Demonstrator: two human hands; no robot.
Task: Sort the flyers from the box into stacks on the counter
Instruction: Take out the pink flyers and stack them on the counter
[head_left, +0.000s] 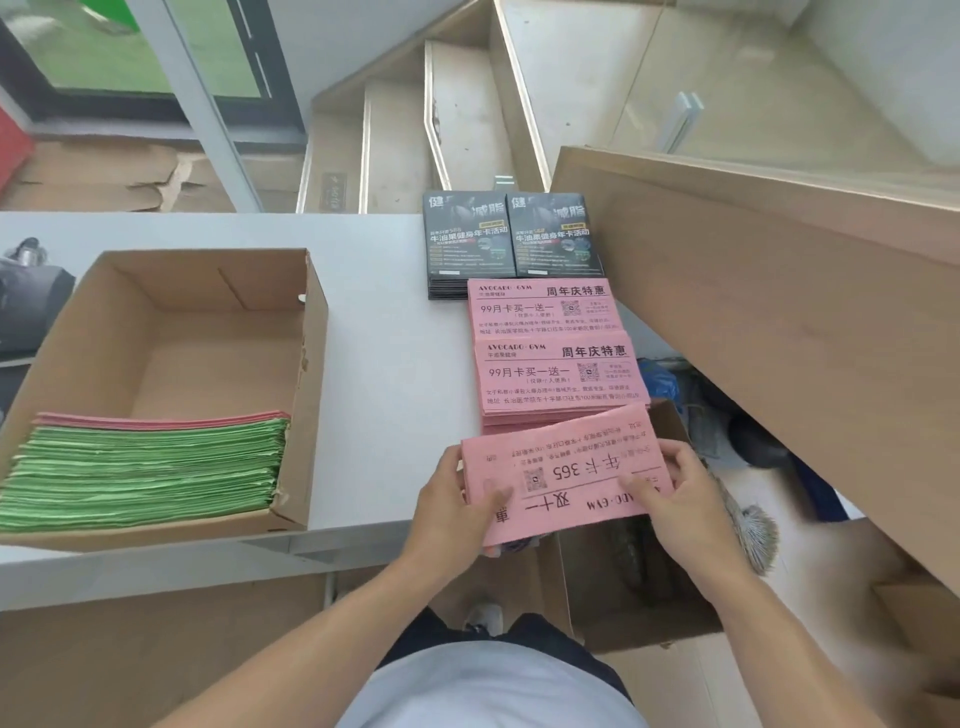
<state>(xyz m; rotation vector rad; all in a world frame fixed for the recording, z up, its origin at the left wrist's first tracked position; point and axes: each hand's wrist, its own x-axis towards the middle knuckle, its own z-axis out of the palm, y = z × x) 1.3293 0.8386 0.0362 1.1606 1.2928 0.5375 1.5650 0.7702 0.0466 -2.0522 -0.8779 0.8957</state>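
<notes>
Pink flyers (561, 478) at counter's (374, 364) near edge, long axis left-right, print upside down: "365", "GYM" | gripped by left hand (457, 506) and right hand (675, 499) | pink stacks (561, 374) beyond read "AVOCADO·GYM", "99"

Both forearms extended forward, left hand (452, 499) and right hand (675, 499) pinching (thumbs on top)

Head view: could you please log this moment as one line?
left hand + right hand: hold pink flyers | counter: pink and dark stacks | box: green flyers remain
</notes>
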